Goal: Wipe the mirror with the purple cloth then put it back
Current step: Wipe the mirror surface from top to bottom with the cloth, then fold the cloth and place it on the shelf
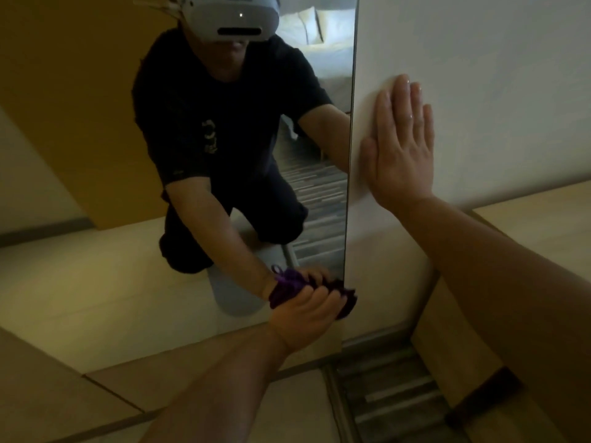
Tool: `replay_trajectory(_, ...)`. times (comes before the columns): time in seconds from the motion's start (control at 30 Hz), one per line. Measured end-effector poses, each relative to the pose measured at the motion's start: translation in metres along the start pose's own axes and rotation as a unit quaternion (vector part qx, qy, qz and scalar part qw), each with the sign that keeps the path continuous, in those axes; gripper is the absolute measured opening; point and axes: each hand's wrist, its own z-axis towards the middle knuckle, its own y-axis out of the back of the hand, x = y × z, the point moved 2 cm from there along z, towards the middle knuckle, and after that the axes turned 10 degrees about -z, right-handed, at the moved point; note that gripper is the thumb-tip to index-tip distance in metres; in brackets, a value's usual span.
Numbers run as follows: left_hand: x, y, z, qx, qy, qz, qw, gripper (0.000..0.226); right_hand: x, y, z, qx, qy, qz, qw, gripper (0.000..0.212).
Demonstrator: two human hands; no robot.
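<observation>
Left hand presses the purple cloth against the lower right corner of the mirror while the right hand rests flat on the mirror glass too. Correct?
Not quite. In the head view the right hand lies flat on the white wall beside the mirror, not on the glass. The left hand does press the purple cloth at the lower right corner.

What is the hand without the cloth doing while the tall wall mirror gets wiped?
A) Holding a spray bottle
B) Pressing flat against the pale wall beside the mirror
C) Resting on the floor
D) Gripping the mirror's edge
B: the right hand lies open, fingers spread, flat on the pale wall just right of the tall mirror, while the left hand presses the bunched purple cloth near the mirror's lower right corner.
</observation>
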Motion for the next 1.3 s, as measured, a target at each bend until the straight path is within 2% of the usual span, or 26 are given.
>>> replay_trajectory(0.13,-0.024,-0.026,-0.022,0.113,0.002,-0.044,0.993,0.037,0.0,0.003,0.0,0.005,0.0,-0.005,1.0,0.058)
replay_trajectory(0.3,-0.023,-0.013,-0.033,0.261,-0.01,-0.099,0.96,0.04,0.002,0.011,0.0,0.057,-0.009,-0.008,0.998,0.059)
replay_trajectory(0.43,-0.008,0.025,-0.039,0.324,0.095,-0.184,0.923,0.054,0.005,0.019,-0.001,0.11,-0.014,-0.009,0.994,0.061)
replay_trajectory(0.53,0.009,0.074,-0.029,0.369,0.208,-0.285,0.86,0.045,0.008,0.036,0.001,0.165,-0.016,-0.005,0.986,0.063)
replay_trajectory(0.7,0.046,0.171,0.0,0.341,0.359,-0.463,0.735,0.038,0.015,0.082,0.014,0.313,-0.052,0.011,0.948,0.062)
replay_trajectory(0.8,0.074,0.229,0.02,0.366,0.391,-0.507,0.675,0.031,0.033,0.135,0.034,0.416,-0.07,0.051,0.905,0.062)
replay_trajectory(0.9,0.104,0.293,0.053,0.385,0.384,-0.567,0.618,0.031,0.061,0.21,0.064,0.48,-0.088,0.169,0.856,0.062)
replay_trajectory(1.0,0.135,0.361,0.092,0.401,0.368,-0.611,0.575,0.028,0.089,0.292,0.1,0.579,-0.063,0.214,0.784,0.067)
replay_trajectory(1.07,0.154,0.403,0.12,0.416,0.339,-0.618,0.575,0.028,0.102,0.339,0.125,0.649,-0.041,0.213,0.729,0.073)
replay_trajectory(1.13,0.168,0.44,0.151,0.436,0.303,-0.613,0.585,0.026,0.108,0.378,0.149,0.68,-0.019,0.213,0.701,0.07)
replay_trajectory(1.3,0.182,0.509,0.217,0.459,0.217,-0.601,0.617,0.014,0.106,0.445,0.197,0.674,-0.011,0.135,0.726,0.06)
